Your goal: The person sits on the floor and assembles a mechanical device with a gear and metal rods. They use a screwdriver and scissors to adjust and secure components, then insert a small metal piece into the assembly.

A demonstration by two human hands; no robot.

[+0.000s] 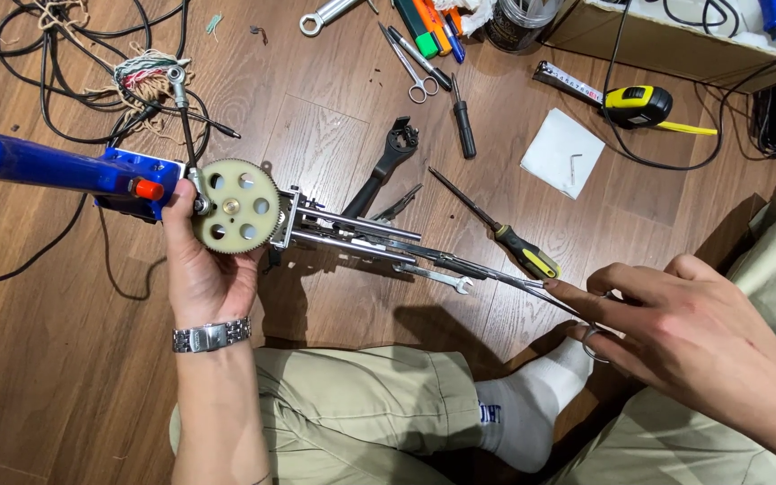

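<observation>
Wooden floor [334, 135], strewn with tools: one tape measure [637, 105], one pair of scissors [415, 76], one yellow-handled screwdriver [523, 251], one black wrench [386, 163], one white paper square [562, 151]. Left hand [204, 269], wearing a metal watch [212, 336], is closed around the blue tool mechanism [136, 184] at centre left; its cream gear [235, 206], pierced by round holes, faces up, with steel rods running right. Right hand [693, 337], near right, pinches long thin forceps [532, 286], fingers through the ring handles.
</observation>
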